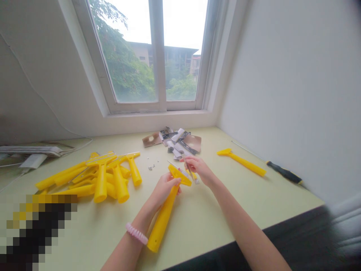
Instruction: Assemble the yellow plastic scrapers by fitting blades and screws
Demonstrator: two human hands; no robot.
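Observation:
My left hand (166,186) is wrapped around a yellow scraper (163,222) just below its wide head. The scraper's head points away from me and its handle slants toward the table's front edge. A thin metal edge and a small reddish spot show along the head. Beside the head, my right hand (199,169) is closed in a pinch on a thin greyish strip (190,170), whose exact kind I cannot make out. Several small metal screws or nuts (151,167) lie on the table beyond my left hand.
Several yellow scrapers (100,180) are heaped at the left. Torn cardboard packaging (179,141) lies near the window. A separate yellow scraper (245,163) and a long screwdriver (283,172) rest at the right. A power strip (36,151) is at the far left.

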